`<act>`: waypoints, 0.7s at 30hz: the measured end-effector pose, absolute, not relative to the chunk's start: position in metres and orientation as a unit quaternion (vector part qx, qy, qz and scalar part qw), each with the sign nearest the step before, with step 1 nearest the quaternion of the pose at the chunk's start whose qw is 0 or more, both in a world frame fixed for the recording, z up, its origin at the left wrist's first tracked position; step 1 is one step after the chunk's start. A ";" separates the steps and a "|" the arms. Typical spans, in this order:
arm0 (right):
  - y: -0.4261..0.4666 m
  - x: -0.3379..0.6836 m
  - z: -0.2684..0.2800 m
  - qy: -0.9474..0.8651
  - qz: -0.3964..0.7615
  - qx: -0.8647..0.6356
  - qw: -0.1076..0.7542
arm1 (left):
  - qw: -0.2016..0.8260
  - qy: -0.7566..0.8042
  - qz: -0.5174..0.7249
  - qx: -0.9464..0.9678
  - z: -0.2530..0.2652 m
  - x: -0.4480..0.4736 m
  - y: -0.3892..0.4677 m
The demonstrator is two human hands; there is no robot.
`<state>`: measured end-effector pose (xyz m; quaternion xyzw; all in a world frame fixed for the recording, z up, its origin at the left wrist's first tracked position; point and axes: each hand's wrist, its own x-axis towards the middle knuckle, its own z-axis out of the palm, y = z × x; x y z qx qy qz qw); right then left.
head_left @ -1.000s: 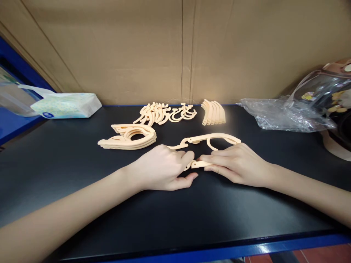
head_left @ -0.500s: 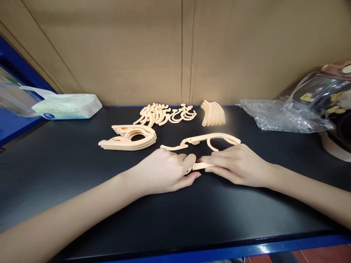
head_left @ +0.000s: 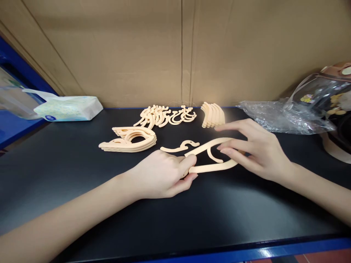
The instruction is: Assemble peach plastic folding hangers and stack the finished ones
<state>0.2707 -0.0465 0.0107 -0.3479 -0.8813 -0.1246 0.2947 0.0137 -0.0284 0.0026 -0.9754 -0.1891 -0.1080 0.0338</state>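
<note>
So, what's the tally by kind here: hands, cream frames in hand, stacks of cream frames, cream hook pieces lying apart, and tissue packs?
Hands: 2, the left hand and right hand
Held cream frame: 1
Stack of cream frames: 1
Lone hook piece: 1
Tissue pack: 1
Total: 6

Curved frame [head_left: 211, 168] in my left hand [head_left: 166, 173]: cream plastic by the look, smooth, low sheen. Same finish on the loose hook [head_left: 175, 149], folded stack [head_left: 131, 148], heap of hooks [head_left: 155, 116] and row of arms [head_left: 214, 115]. Black tabletop [head_left: 170, 226] smooth, satin, soft glare; blue edge [head_left: 263, 252] glossy. Backing board [head_left: 109, 54] like cardboard, matt, faintly creased. Clear bag [head_left: 290, 117]: thin film, crinkled, shiny. Tissue pack [head_left: 68, 108]: soft wrapper, slight sheen.
</note>
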 end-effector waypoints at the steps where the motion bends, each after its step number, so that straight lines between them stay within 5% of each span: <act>1: -0.044 0.273 0.011 -0.882 -0.113 -0.360 0.282 | 0.040 -0.184 -0.111 -0.976 0.003 0.014 -0.028; 14: -0.032 0.283 0.000 -0.857 -0.037 -0.459 0.230 | 0.130 -0.145 -0.149 -0.969 0.012 0.013 -0.027; 21: -0.030 0.284 0.001 -0.838 -0.073 -0.497 0.211 | -0.009 -0.244 -0.189 -0.951 0.004 0.007 -0.026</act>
